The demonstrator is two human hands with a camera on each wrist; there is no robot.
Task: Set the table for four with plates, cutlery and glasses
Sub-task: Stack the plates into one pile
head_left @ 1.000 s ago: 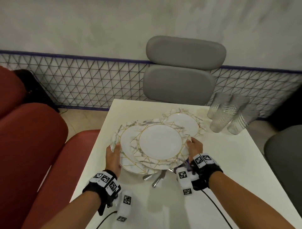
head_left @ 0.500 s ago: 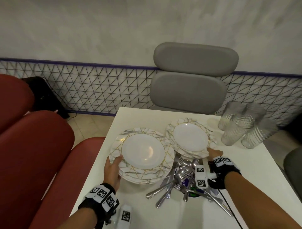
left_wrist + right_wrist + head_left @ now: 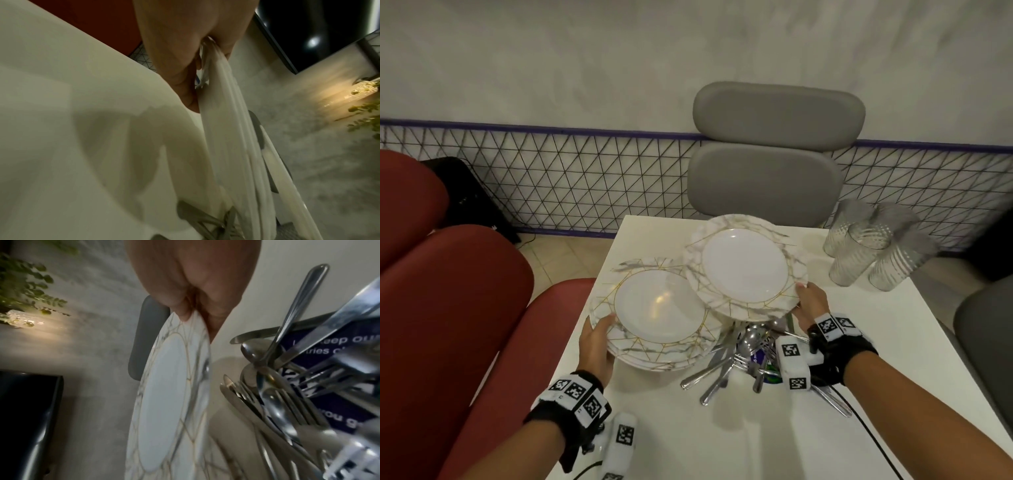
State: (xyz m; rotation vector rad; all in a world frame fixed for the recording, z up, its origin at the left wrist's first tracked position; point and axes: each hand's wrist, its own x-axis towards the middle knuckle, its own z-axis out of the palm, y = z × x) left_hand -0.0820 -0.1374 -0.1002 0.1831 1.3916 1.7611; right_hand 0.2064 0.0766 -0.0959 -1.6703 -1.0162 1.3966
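My left hand [image 3: 602, 325] grips the near-left rim of a stack of marble-patterned plates with gold lines [image 3: 657, 311] at the table's left edge. The left wrist view shows the stacked rims [image 3: 226, 116] pinched between thumb and fingers, just above the tabletop. My right hand [image 3: 803, 291] pinches the near-right rim of a single matching plate [image 3: 744, 267], held above the table's far middle and overlapping the stack. In the right wrist view that plate [image 3: 170, 394] is held edge-on. A loose heap of cutlery [image 3: 736, 359] lies between my hands. Several ribbed glasses [image 3: 873, 250] stand at the far right.
The white table [image 3: 722, 438] has bare surface near me. A grey chair [image 3: 767, 178] stands at the far end and another [image 3: 986, 335] at the right. Red sofa seats [image 3: 448, 308] run along the left. The cutlery lies on a dark blue printed sheet [image 3: 339, 369].
My right hand has lifted the top plate off the stack and carried it right and away from me, uncovering the cutlery. My left hand keeps the rest of the stack at the left.
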